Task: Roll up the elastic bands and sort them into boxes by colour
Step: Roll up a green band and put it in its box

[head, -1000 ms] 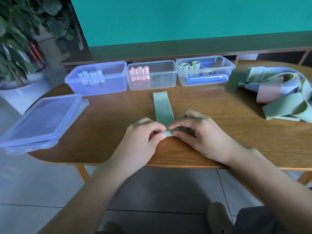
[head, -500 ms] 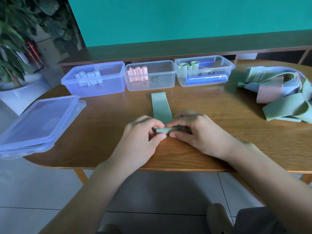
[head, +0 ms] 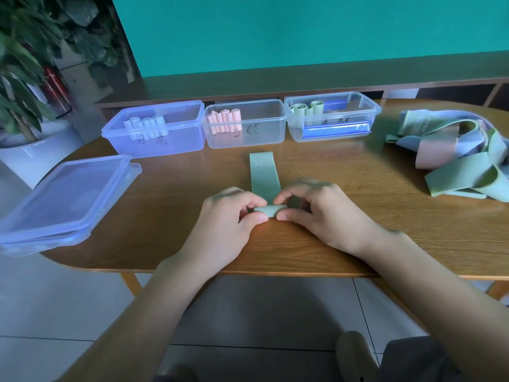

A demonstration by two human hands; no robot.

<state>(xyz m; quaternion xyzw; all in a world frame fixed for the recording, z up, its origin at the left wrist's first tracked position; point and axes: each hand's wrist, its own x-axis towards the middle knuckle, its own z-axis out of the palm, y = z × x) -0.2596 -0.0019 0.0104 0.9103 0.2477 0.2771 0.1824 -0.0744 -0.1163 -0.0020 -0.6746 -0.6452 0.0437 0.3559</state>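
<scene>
A green elastic band [head: 263,175] lies flat on the wooden table [head: 358,230], its near end wound into a small roll. My left hand [head: 228,216] pinches the roll's left end and my right hand [head: 316,210] pinches its right end. Along the back stand three clear boxes: the left box [head: 157,142] holds pale lilac rolls, the middle box [head: 248,133] pink rolls, the right box [head: 333,125] green rolls. A pile of loose bands [head: 454,155] in green, pink and lilac lies at the right.
Stacked clear lids [head: 60,199] sit at the table's left edge. A potted plant [head: 24,78] in a white pot stands beyond the left end. A low wooden shelf [head: 303,81] runs behind the boxes.
The roll at the band's near end has grown thicker and moved a little away from me, and the flat part of the band is shorter. Both hands stay on the roll.
</scene>
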